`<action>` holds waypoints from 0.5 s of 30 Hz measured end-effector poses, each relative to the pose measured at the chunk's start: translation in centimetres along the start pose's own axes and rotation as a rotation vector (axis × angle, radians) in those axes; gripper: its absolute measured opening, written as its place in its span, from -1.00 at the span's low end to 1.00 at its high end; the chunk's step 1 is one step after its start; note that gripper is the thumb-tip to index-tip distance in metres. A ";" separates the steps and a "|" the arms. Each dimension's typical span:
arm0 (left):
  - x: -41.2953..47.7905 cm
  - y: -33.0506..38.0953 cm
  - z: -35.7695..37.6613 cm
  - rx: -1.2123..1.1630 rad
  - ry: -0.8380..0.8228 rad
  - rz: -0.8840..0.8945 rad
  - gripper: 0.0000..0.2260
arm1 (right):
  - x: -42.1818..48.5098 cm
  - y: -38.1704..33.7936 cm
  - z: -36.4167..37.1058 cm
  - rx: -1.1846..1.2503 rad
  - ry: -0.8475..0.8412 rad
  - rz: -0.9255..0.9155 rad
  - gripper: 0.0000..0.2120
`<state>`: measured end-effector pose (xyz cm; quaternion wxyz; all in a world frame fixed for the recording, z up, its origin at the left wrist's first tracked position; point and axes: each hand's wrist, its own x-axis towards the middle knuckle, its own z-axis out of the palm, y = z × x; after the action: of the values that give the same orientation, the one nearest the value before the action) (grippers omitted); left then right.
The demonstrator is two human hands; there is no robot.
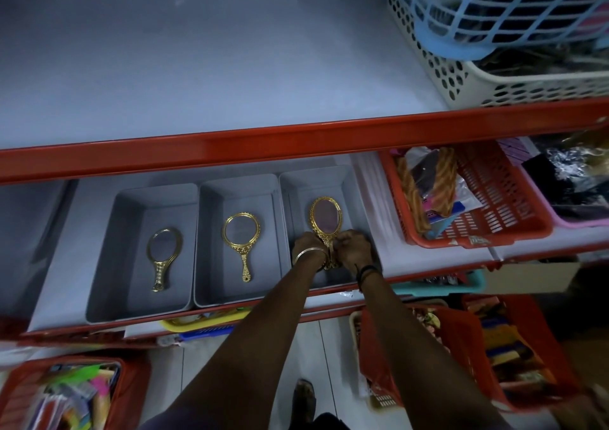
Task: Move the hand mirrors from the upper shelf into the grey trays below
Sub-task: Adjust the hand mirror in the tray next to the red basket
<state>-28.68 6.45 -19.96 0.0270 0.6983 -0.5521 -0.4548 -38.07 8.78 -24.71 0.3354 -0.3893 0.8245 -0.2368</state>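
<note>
Already, most of the work is being shown as done. Three grey trays are sitting side by side on the lower shelf point(428, 265), just behind its red front edge. One gold mirror is lying flat in the left tray point(108, 265), its handle pointing toward the front edge: the left mirror point(163, 255). A second, the middle mirror point(241, 241), is lying the same way in the middle tray point(211, 265).

The third mirror point(326, 220) is being lowered into the right tray point(356, 205). Its oval head is tilted up toward the tray's back wall, and its handle is being gripped near the tray's front edge by both hands. The left hand point(308, 246) is curled closed on the handle from the left, the right hand point(352, 248) from the right (whether the mirror's head is already touching the tray floor cannot be told).

The upper shelf point(197, 67) is showing no mirrors on its bare grey part; only a white basket point(461, 80) with a blue basket point(445, 39) in it is standing at its right end, and what lies behind them is hidden. So the task is judged nearly complete: what is left is setting this last mirror flat and letting go.
</note>
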 end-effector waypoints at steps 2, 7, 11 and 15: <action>0.1 -0.1 -0.1 0.007 0.014 0.012 -0.76 | 0.0 0.1 -0.1 0.031 0.003 0.004 -0.80; 0.0 0.3 -0.6 -0.040 -0.024 0.033 -0.75 | 0.2 0.4 0.0 0.075 -0.030 0.028 -0.78; 0.1 0.2 -0.8 -0.077 -0.058 0.014 -0.75 | 0.1 0.3 -0.1 0.116 -0.019 0.035 -0.76; -0.1 0.0 -0.4 -0.111 -0.044 0.005 -0.75 | 0.0 0.3 -0.1 0.146 -0.009 0.050 -0.76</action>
<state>-28.40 6.35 -19.66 0.0545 0.6842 -0.5281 -0.5000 -38.26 8.96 -24.82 0.3723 -0.3440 0.8131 -0.2862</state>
